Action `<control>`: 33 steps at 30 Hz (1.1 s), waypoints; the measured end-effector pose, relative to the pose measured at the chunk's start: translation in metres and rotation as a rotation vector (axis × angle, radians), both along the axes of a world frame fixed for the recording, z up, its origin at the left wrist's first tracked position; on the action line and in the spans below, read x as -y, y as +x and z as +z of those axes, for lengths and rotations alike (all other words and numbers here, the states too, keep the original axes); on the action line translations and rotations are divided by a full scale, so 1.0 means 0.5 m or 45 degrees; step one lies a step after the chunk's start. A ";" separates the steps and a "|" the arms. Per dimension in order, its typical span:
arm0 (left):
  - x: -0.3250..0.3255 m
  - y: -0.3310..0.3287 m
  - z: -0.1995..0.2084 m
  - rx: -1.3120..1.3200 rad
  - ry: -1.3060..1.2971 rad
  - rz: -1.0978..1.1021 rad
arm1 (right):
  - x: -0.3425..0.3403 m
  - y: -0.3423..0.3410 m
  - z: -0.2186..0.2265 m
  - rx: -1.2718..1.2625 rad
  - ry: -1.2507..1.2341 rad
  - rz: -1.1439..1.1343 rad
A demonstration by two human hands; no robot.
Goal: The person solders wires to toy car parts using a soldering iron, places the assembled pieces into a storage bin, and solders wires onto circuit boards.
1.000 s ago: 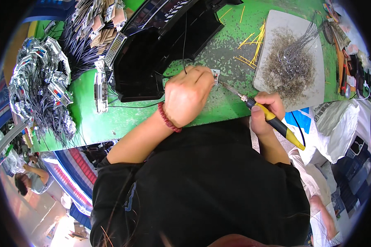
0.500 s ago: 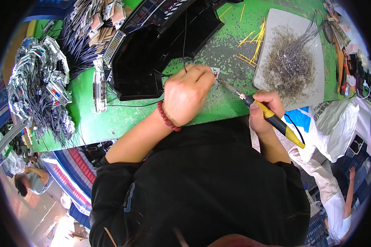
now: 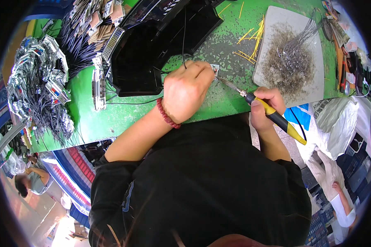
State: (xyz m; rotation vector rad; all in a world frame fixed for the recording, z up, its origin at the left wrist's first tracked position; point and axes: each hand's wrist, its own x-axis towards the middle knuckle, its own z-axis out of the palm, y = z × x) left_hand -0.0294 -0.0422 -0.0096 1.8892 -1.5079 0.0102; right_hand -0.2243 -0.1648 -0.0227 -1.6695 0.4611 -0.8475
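Note:
My left hand (image 3: pixel 185 90), with a red bead bracelet at its wrist, is closed over the bench, its fingertips mostly hidden under it. A thin black wire (image 3: pixel 184 37) runs down into its fingers. A small white circuit board (image 3: pixel 215 71) shows just past those fingers, lying on the worn green bench. In my right hand (image 3: pixel 268 107) is a yellow and black soldering iron (image 3: pixel 281 121), gripped between thumb and fingers. Its metal tip points left, close to the board; whether it touches cannot be made out. Beside my left hand stands an open black plastic housing (image 3: pixel 132 70).
At left lie bundled metal-cased parts with black wires (image 3: pixel 37 86); wired boards (image 3: pixel 105 31) are piled behind. A single metal-cased part (image 3: pixel 99 88) sits by the housing. Yellow strips (image 3: pixel 257 39) lie near a grey slab (image 3: pixel 313 37) covered with dark debris. Other people appear at both sides.
Both hands keep their grips, with only a tiny shift of the iron. The whole view has moved slightly. At the far right, another person's arm has come down.

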 end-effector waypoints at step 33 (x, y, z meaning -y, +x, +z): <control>0.003 -0.001 -0.002 0.004 -0.029 -0.003 | -0.004 0.008 0.010 -0.078 -0.005 -0.014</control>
